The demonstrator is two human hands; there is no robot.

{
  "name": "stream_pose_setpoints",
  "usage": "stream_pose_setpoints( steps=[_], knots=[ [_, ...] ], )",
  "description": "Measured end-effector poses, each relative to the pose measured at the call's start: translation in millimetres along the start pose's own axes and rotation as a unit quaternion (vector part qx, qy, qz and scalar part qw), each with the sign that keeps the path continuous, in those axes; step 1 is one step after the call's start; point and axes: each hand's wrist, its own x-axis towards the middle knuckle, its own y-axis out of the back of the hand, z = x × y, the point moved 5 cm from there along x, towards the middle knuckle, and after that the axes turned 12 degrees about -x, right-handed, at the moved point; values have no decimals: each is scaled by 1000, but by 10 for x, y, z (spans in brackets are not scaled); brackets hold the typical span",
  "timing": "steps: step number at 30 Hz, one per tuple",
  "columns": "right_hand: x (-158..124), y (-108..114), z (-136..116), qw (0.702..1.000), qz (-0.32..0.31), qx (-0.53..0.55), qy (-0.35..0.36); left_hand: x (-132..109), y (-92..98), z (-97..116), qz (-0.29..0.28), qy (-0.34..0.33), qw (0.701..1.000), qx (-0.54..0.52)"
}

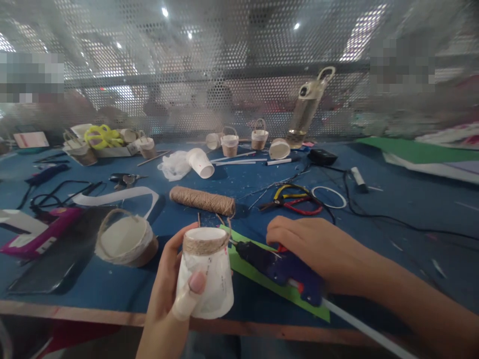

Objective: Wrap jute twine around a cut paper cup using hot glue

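My left hand (170, 294) is closed around a white paper cup (207, 286), held upside down, with brown twine wound round its upper band (205, 244). My thumb, wrapped in tape, presses on the cup's front. My right hand (314, 252) grips a dark blue glue gun (279, 267) whose nozzle points left and touches the twine band. The gun hovers over a green paper strip (262, 279). A spool of brown twine (202, 200) lies just behind the cup, and a thread runs from it toward the cup.
A finished twine-wrapped cup basket (125, 242) lies on its side at left, on a dark sheet. Pliers (295, 199), a white ring (329, 197), scissors (125, 178), loose cups (200, 163), small baskets (230, 142) and a water bottle (307, 107) crowd the blue table (392, 199). Mesh screen behind.
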Motion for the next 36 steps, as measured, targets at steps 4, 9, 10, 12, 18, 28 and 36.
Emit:
stream_pose_setpoints(
  steps=[4, 9, 10, 12, 18, 28, 36],
  knots=[
    [24, 18, 33, 997, -32, 61, -17, -19, -13, 16, 6, -4, 1000, 1],
    [7, 81, 82, 995, -24, 93, 14, 1, 10, 2, 8, -9, 1000, 8],
    [8, 93, 95, 996, -10, 82, 15, 4, 10, -2, 7, -12, 1000, 12],
    [20, 131, 104, 998, 47, 47, 20, 3, -3, -12, 1, -17, 1000, 23],
    [77, 266, -102, 974, 221, 17, 43, -50, -72, 15, -12, -43, 994, 99],
    [372, 349, -302, 989, 55, 109, -79, -83, -132, 67, -56, -78, 980, 174],
    [257, 514, -186, 957, 272, 93, 50, -47, -55, 40, -52, -50, 993, 95]
  ],
)
